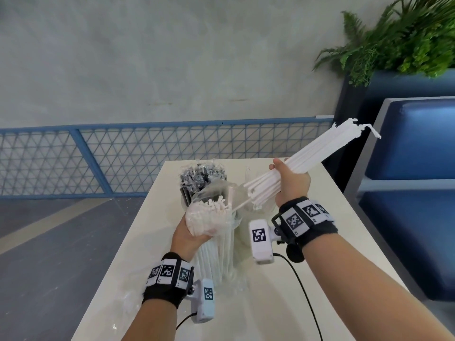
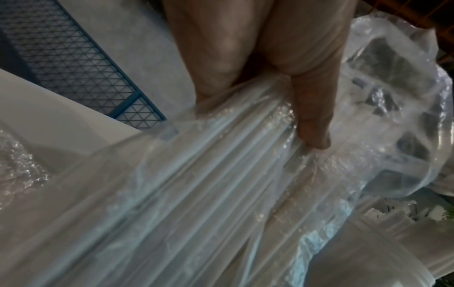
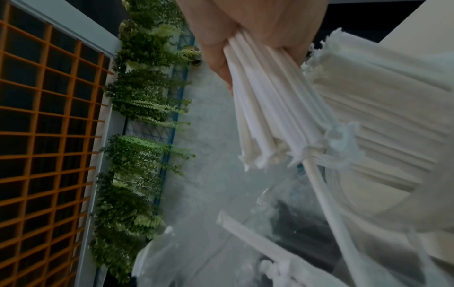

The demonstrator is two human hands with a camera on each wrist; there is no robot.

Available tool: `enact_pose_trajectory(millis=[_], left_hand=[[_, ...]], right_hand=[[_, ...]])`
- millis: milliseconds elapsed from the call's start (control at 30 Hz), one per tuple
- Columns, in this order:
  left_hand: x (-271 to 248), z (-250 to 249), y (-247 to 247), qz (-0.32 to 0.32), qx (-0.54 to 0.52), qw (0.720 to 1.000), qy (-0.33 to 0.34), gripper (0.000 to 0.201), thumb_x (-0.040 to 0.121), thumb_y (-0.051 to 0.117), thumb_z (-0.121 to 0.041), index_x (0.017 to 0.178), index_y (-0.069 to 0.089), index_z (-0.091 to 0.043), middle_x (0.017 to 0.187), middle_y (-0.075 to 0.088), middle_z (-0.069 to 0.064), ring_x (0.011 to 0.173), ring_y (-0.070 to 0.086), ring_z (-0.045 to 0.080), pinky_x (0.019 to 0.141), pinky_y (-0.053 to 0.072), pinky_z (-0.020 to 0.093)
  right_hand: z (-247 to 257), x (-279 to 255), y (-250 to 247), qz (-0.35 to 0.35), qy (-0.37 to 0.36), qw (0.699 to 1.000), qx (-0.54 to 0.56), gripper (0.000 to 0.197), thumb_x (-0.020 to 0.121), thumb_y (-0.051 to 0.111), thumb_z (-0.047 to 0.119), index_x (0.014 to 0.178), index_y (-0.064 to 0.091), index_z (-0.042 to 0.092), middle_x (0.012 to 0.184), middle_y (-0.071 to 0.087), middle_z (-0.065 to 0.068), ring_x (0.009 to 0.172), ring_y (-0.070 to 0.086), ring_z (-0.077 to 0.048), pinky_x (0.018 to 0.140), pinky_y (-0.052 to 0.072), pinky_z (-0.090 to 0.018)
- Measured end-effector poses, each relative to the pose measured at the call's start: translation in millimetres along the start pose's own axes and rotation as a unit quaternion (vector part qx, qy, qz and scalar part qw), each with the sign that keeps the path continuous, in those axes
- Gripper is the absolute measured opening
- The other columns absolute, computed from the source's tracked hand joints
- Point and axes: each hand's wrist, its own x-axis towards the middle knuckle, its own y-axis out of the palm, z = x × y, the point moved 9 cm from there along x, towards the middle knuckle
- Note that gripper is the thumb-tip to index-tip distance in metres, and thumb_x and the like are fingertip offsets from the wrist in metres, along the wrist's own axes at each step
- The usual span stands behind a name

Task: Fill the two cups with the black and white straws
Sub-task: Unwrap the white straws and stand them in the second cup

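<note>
Your right hand (image 1: 293,183) is clenched around a bundle of white straws (image 1: 307,158) — held tilted above the table (image 1: 344,217), upper ends toward the blue seat (image 1: 413,148). Your left hand (image 1: 189,236) grips a clear plastic bag (image 1: 216,244) of more white straws, standing on the table. Behind it, black straws (image 1: 202,178) stand upright — their cup mostly hidden.

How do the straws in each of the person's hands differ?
The bundle in the right hand is bare white straws, held slanting in the air; the left hand grips white straws still inside a clear plastic bag, standing roughly upright on the table. The right bundle looks thinner than the bagged one. Both are white, paper-wrapped straws.
</note>
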Motion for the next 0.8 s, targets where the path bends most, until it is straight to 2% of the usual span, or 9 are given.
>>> enact_pose_trajectory(millis=[100, 200, 233, 333, 400, 467, 567, 700, 800], left_hand=[[-1, 0, -3, -0.010, -0.006, 1.000, -0.001, 0.077, 0.056, 0.085, -0.002, 0.123, 0.050, -0.014, 0.121, 0.060, 0.009, 0.116, 0.056, 0.022, 0.095, 0.045, 0.033], [0, 1, -9, -0.023, 0.000, 1.000, -0.005, 0.088, 0.042, 0.084, -0.025, 0.123, 0.051, -0.011, 0.120, 0.062, 0.009, 0.115, 0.057, 0.024, 0.099, 0.045, 0.041], [0, 2, -11, -0.028, 0.000, 1.000, -0.007, 0.089, 0.041, 0.083, -0.026, 0.122, 0.051, -0.011, 0.119, 0.062, 0.010, 0.115, 0.057, 0.024, 0.100, 0.045, 0.042], [0, 3, -13, -0.031, -0.003, 0.999, -0.011, 0.091, 0.040, 0.084, -0.024, 0.124, 0.051, -0.009, 0.121, 0.061, 0.012, 0.117, 0.056, 0.027, 0.101, 0.045, 0.044], [1, 2, -11, -0.027, 0.011, 1.000, -0.006, 0.091, 0.043, 0.084, -0.024, 0.125, 0.050, -0.008, 0.121, 0.061, 0.012, 0.116, 0.056, 0.025, 0.099, 0.045, 0.041], [0, 1, -9, -0.023, 0.028, 0.999, -0.002, 0.088, 0.045, 0.084, -0.026, 0.125, 0.051, -0.010, 0.121, 0.062, 0.009, 0.116, 0.057, 0.023, 0.099, 0.045, 0.038], [-1, -1, -4, -0.014, 0.039, 0.999, 0.005, 0.091, 0.042, 0.082, -0.037, 0.125, 0.051, -0.014, 0.120, 0.062, 0.005, 0.116, 0.057, 0.019, 0.100, 0.045, 0.036], [-1, -2, -1, -0.008, 0.036, 0.999, 0.003, 0.083, 0.045, 0.082, -0.036, 0.121, 0.052, -0.021, 0.121, 0.062, 0.001, 0.116, 0.057, 0.015, 0.100, 0.045, 0.035], [-1, -3, 5, 0.005, 0.027, 1.000, 0.001, 0.080, 0.049, 0.084, -0.030, 0.121, 0.052, -0.022, 0.120, 0.063, 0.000, 0.115, 0.057, 0.013, 0.096, 0.046, 0.030]], right_hand=[[0, 4, -8, -0.021, -0.002, 1.000, 0.014, 0.026, 0.075, 0.070, -0.001, 0.095, 0.054, 0.005, 0.072, 0.063, -0.009, 0.059, 0.064, -0.017, 0.059, 0.056, -0.029], [9, 11, -18, -0.055, -0.018, 0.998, 0.020, 0.026, 0.076, 0.068, -0.001, 0.095, 0.052, 0.006, 0.069, 0.062, -0.005, 0.053, 0.063, -0.013, 0.053, 0.053, -0.025], [14, 13, -21, -0.064, -0.026, 0.998, 0.013, 0.027, 0.076, 0.068, 0.000, 0.096, 0.051, 0.005, 0.067, 0.061, -0.004, 0.051, 0.062, -0.012, 0.052, 0.052, -0.025], [22, 20, -22, -0.069, -0.053, 0.996, -0.031, 0.034, 0.076, 0.068, 0.005, 0.105, 0.050, 0.004, 0.062, 0.061, -0.002, 0.051, 0.061, -0.011, 0.058, 0.051, -0.029], [23, 21, -17, -0.057, -0.072, 0.994, -0.064, 0.035, 0.076, 0.068, 0.009, 0.105, 0.049, 0.005, 0.064, 0.062, -0.003, 0.059, 0.061, -0.016, 0.068, 0.055, -0.035], [26, 18, -10, -0.047, -0.094, 0.990, -0.094, 0.031, 0.073, 0.069, 0.013, 0.097, 0.049, 0.010, 0.067, 0.063, -0.002, 0.069, 0.060, -0.021, 0.076, 0.053, -0.040], [40, 12, 3, -0.034, -0.145, 0.981, -0.126, 0.024, 0.069, 0.069, 0.013, 0.086, 0.050, 0.014, 0.078, 0.056, -0.001, 0.075, 0.055, -0.020, 0.074, 0.050, -0.038], [47, 6, 23, 0.001, -0.206, 0.963, -0.175, 0.035, 0.079, 0.068, 0.014, 0.109, 0.052, 0.006, 0.090, 0.056, -0.001, 0.089, 0.056, -0.019, 0.077, 0.048, -0.028], [17, 2, 33, 0.054, -0.196, 0.946, -0.251, 0.036, 0.082, 0.067, 0.016, 0.113, 0.052, 0.005, 0.092, 0.057, -0.001, 0.091, 0.054, -0.019, 0.076, 0.044, -0.026]])
